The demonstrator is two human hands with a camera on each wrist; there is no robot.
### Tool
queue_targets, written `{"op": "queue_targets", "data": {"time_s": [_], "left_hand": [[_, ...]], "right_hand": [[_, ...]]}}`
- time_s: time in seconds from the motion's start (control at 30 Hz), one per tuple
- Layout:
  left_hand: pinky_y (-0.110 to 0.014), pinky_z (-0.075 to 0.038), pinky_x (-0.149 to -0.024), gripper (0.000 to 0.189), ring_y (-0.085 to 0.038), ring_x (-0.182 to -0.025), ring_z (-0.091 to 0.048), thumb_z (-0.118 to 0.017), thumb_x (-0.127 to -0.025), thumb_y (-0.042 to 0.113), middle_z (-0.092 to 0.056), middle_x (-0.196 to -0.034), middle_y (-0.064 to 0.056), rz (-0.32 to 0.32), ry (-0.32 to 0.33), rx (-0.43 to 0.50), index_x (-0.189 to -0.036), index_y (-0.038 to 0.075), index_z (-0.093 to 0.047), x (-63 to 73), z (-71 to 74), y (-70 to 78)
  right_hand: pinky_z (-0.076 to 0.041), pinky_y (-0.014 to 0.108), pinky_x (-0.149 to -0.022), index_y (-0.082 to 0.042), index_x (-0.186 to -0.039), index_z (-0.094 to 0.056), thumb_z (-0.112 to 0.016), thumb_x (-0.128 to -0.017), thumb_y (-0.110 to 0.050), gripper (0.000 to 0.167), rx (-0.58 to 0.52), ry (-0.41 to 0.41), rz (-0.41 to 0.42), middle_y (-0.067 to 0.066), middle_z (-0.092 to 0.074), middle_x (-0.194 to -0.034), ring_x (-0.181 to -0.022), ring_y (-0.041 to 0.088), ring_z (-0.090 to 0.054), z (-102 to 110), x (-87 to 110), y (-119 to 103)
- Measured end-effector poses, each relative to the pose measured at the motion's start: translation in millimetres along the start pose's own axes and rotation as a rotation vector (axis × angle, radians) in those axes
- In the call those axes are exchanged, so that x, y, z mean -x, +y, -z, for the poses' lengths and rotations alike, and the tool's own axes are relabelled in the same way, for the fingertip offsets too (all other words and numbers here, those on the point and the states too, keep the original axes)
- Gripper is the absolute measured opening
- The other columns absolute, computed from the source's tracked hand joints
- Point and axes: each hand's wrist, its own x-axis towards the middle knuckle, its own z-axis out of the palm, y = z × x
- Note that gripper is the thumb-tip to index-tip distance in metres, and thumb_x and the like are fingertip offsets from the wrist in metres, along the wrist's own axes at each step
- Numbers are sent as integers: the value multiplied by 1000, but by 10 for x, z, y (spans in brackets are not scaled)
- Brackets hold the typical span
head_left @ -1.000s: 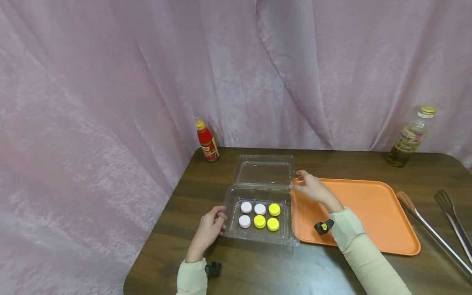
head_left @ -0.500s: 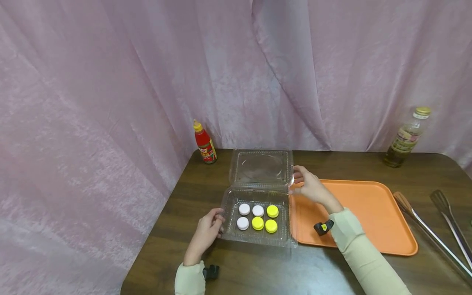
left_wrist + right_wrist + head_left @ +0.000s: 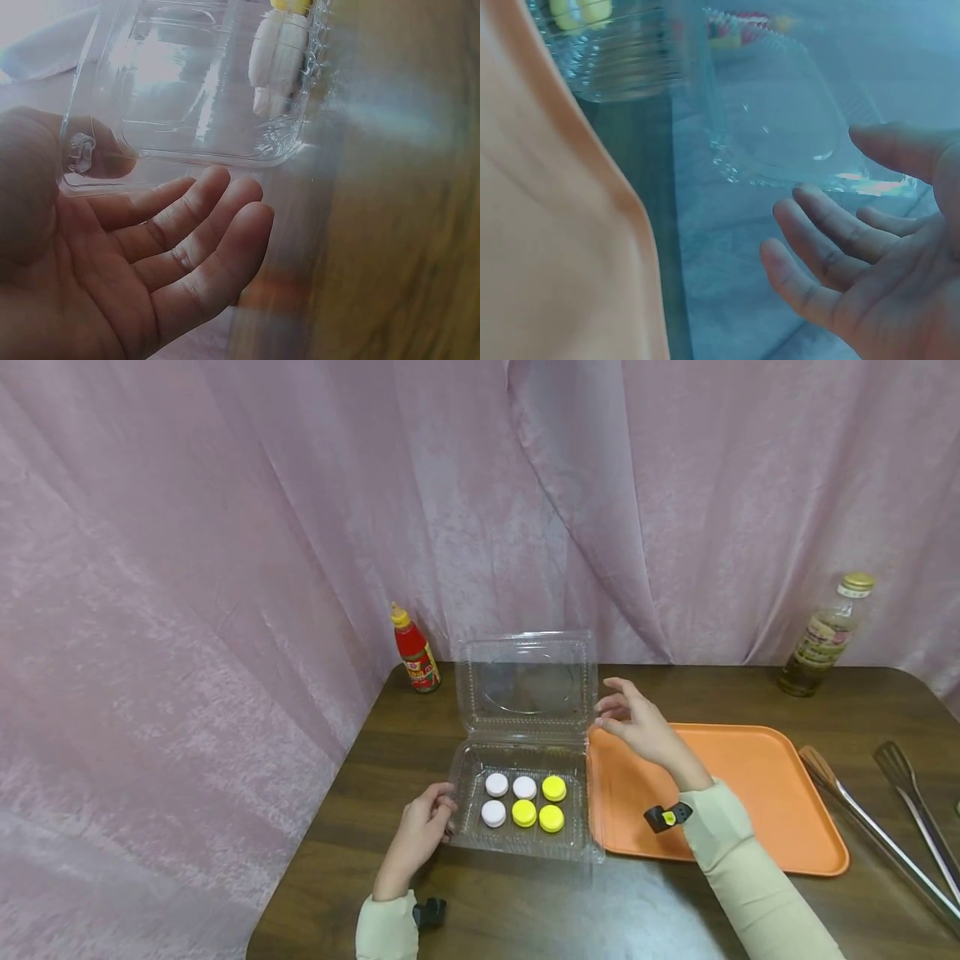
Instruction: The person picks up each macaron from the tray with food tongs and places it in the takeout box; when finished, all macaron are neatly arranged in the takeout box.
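Note:
A clear plastic clamshell box (image 3: 517,845) stands on the table, its see-through lid (image 3: 525,681) tilted up behind it. Inside sit several white macarons (image 3: 497,784) and yellow macarons (image 3: 553,788) in two rows. My left hand (image 3: 417,831) holds the box's left rim; in the left wrist view the thumb shows through the plastic, with the fingers (image 3: 217,255) outside. My right hand (image 3: 645,727) is at the lid's right edge, fingers loosely bent and thumb apart. In the right wrist view the lid's corner reaches between thumb and fingers; whether they touch it I cannot tell.
An orange tray (image 3: 750,810) lies right of the box, under the right forearm. Tongs (image 3: 877,827) and a slotted metal utensil (image 3: 911,793) lie beyond it. A red sauce bottle (image 3: 417,652) and an oil bottle (image 3: 821,643) stand at the back, near a pink curtain (image 3: 480,510).
The lid has swung up from lying back to a raised tilt. My right hand has risen along its right edge, a little away from the box. The left hand stays at the rim.

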Motion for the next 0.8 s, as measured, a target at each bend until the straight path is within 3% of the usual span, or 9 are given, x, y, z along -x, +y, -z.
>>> {"op": "queue_targets", "data": {"time_s": [0.13,0.4,0.8], "left_hand": [[-27,-56,-52,29,-18,-68,-60,-49,-99,-2,-67,-96,-19,5,-11,-10,-126,-10,-57,-20,4,-84],[-29,-57,-53,29,-20,-69,-62,-49,-100,0,-68,-97,-19,16,-12,-17,-126,-8,-58,-27,1,-58],[-28,-57,-54,29,-19,-69,-61,-49,-100,0,-68,-98,-18,12,-10,-21,-127,-8,-58,-26,1,-66]], "right_hand": [[-49,57,-98,5,-148,-35,-63,-99,-4,58,5,16,26,26,-63,-122,-112,41,-61,53,19,-65],[-51,56,-95,5,-140,-48,-61,-100,-5,43,25,25,67,25,-64,-121,-111,41,-62,107,64,-209],[-54,48,-92,4,-130,-60,-60,-102,-12,32,61,6,49,21,-65,-125,-111,35,-64,184,191,-490]]}}
